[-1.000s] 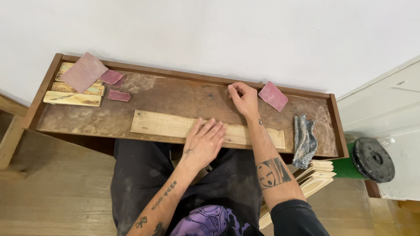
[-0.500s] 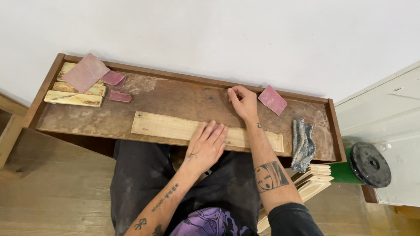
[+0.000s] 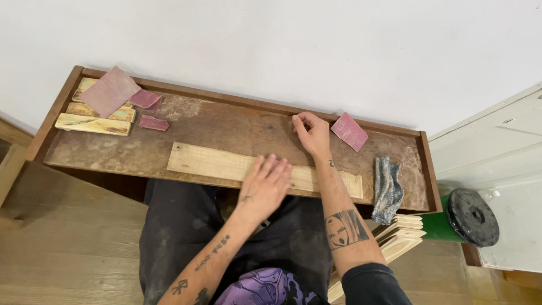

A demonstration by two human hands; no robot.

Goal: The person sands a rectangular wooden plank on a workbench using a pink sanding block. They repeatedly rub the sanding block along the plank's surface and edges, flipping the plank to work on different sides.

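Little has moved since the earlier frame: both hands stay where they were, the view only drifting slightly.

The left hand (image 3: 265,182) lies flat, fingers spread and gripping nothing, pressing on the long pale plank (image 3: 214,162), which rests along the near edge of the brown tray (image 3: 226,127). The right hand (image 3: 312,133) rests curled on the tray just beyond the plank (whether it pinches anything I cannot tell), close beside a pink sandpaper sheet (image 3: 349,131). A grey rag (image 3: 387,186) lies near the right end.
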